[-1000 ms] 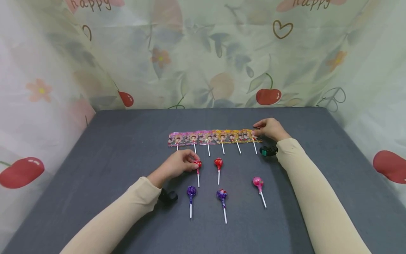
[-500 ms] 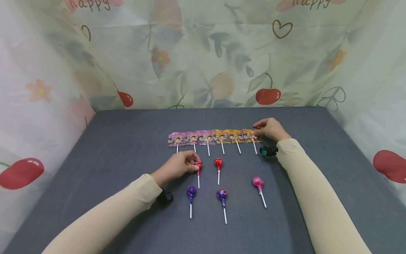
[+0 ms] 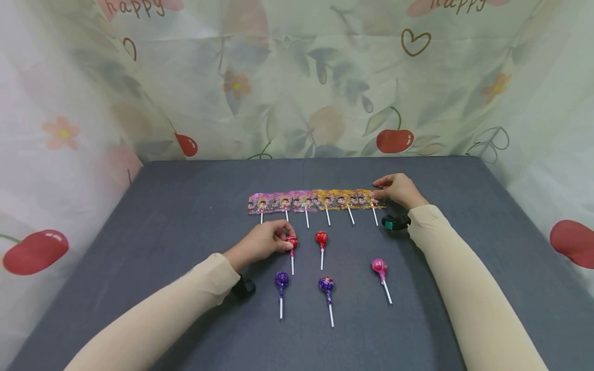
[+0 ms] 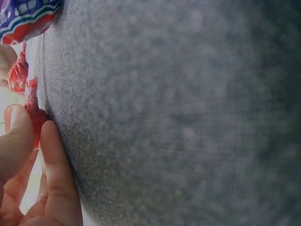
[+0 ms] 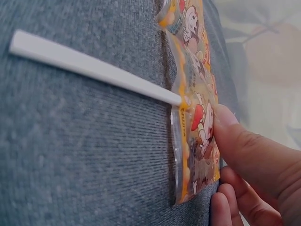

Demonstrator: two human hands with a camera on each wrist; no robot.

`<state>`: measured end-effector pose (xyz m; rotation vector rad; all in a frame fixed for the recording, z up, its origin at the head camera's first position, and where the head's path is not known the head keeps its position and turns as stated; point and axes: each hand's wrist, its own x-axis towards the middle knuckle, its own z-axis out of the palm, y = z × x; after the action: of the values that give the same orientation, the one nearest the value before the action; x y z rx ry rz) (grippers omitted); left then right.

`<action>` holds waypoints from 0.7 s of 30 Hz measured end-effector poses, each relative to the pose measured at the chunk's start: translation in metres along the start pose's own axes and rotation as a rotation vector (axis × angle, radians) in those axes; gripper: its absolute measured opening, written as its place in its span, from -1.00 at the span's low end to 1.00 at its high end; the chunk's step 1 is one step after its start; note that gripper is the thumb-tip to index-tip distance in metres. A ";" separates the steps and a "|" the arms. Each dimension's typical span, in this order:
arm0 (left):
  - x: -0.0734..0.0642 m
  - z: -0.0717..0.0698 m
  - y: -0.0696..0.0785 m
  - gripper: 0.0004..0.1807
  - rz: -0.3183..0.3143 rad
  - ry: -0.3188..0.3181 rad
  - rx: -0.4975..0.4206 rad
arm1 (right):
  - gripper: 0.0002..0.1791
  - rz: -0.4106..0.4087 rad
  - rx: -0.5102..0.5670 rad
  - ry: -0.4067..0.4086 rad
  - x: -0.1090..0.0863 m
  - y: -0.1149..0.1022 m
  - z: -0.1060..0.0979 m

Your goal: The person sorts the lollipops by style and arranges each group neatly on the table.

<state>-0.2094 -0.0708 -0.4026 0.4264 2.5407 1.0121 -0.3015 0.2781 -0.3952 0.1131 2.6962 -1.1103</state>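
My left hand pinches the round head of a red-wrapped lollipop between thumb and fingers, its white stick pointing toward me. A second red lollipop lies just right of it. Farther back runs a row of flat-packed lollipops, three in pink wrappers and three in yellow ones. My right hand is at the row's right end, its thumb on the far edge of the last yellow-wrapped lollipop. In the right wrist view the other fingers are bent beside that packet.
Two purple lollipops, one on the left and one in the middle, lie nearer to me. A pink lollipop lies tilted to the right. Patterned cloth hangs behind and beside the grey table.
My left hand has drawn slightly toward me with the red lollipop between its fingers. The right hand stays at the end of the row.
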 end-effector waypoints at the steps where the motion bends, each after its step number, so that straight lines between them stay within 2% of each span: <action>1: 0.000 0.000 0.000 -0.85 -0.001 0.000 -0.001 | -0.52 -0.002 0.000 0.001 0.000 0.001 0.000; 10: -0.001 0.001 -0.001 -0.84 -0.006 0.010 -0.012 | -0.47 -0.053 0.037 -0.031 -0.003 -0.005 -0.001; 16: 0.000 0.001 -0.001 -0.84 0.004 0.004 -0.013 | -0.44 -0.115 0.111 -0.027 -0.023 -0.033 -0.003; 21: 0.000 0.001 0.000 -0.84 0.001 0.011 0.000 | -0.47 -0.211 0.153 -0.062 -0.043 -0.057 0.009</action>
<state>-0.2090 -0.0704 -0.4031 0.4238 2.5510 1.0174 -0.2670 0.2321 -0.3522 -0.1823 2.6123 -1.3551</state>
